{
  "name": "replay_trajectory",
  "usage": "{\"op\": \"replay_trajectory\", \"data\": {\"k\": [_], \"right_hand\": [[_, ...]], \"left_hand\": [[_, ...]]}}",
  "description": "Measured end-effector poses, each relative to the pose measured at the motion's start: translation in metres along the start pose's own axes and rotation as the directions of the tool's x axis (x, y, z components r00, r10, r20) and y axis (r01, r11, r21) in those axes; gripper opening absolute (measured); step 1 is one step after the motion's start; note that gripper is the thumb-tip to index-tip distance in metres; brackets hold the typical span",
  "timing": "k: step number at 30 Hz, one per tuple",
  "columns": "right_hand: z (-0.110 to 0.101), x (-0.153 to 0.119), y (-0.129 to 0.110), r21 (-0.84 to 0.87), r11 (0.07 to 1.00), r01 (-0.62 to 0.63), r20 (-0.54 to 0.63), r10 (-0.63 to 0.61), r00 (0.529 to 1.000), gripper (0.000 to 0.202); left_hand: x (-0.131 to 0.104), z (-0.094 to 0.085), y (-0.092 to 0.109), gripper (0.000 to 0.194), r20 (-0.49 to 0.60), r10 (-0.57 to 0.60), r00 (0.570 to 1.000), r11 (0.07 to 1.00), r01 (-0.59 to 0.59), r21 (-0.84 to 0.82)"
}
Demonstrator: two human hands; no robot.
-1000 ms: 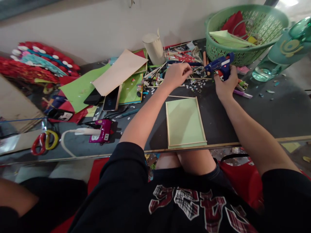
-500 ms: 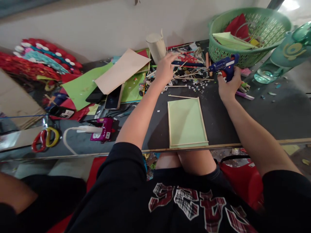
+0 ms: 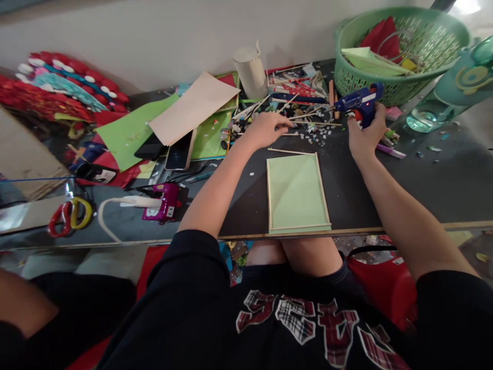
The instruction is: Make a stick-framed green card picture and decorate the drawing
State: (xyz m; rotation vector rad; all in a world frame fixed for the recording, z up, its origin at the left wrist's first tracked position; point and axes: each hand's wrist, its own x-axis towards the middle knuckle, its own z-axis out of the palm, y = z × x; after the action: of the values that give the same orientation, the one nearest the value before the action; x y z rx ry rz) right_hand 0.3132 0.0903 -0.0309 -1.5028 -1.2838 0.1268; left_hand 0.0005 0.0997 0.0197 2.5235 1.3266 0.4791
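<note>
fingers curled, our left hand has dropped, bringing us nearer the central green panel; its hold is unclear. our right hand grips the upper-right glue gun.

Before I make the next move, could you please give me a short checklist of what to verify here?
1. Glue gun gripped in the right hand: ok, and a small red light shows on it.
2. Green sheet lying on the table: ok.
3. Top strip lined up with the sheet's top edge: not ok, its left end sits away from the corner.
4. Left hand, by the loose sticks, holding one: cannot tell.
5. Water bottle apart from the right hand: ok.
</note>
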Motion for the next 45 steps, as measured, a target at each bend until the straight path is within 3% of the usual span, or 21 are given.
{"op": "replay_trajectory", "data": {"k": [3,8,15,22,33,39,45], "right_hand": [[-0.003,-0.001,-0.009,0.008,1.0,0.001,0.006,-0.001,1.0,0.04],[-0.007,-0.003,-0.02,0.005,1.0,0.002,0.008,-0.002,1.0,0.037],[-0.007,-0.002,-0.019,-0.012,1.0,0.0,-0.004,0.0,1.0,0.037],[-0.009,-0.002,-0.022,0.008,1.0,-0.002,0.001,0.002,1.0,0.035],[-0.008,-0.002,-0.017,-0.011,1.0,0.006,-0.003,-0.006,1.0,0.038],[-0.009,-0.004,-0.02,0.004,0.999,0.032,-0.006,-0.032,0.999,0.036],[-0.01,-0.004,-0.02,0.012,0.999,0.036,-0.016,-0.036,0.999,0.036]], "left_hand": [[-0.027,0.002,0.012,0.027,0.132,0.074,0.988,0.995,-0.081,0.05],[-0.051,0.01,0.015,0.022,0.102,0.005,0.995,0.99,-0.019,0.14],[-0.056,0.005,0.011,0.02,0.133,-0.022,0.991,1.0,0.021,0.01],[-0.062,0.006,0.007,0.02,0.092,-0.026,0.995,0.994,0.036,-0.107],[-0.062,0.019,0.02,0.017,0.075,-0.048,0.996,0.997,0.043,0.071],[-0.061,0.02,0.016,0.017,-0.023,-0.128,0.992,0.99,0.129,0.054],[-0.061,0.021,0.015,0.021,-0.156,-0.069,0.985,0.993,0.083,0.088]]}}
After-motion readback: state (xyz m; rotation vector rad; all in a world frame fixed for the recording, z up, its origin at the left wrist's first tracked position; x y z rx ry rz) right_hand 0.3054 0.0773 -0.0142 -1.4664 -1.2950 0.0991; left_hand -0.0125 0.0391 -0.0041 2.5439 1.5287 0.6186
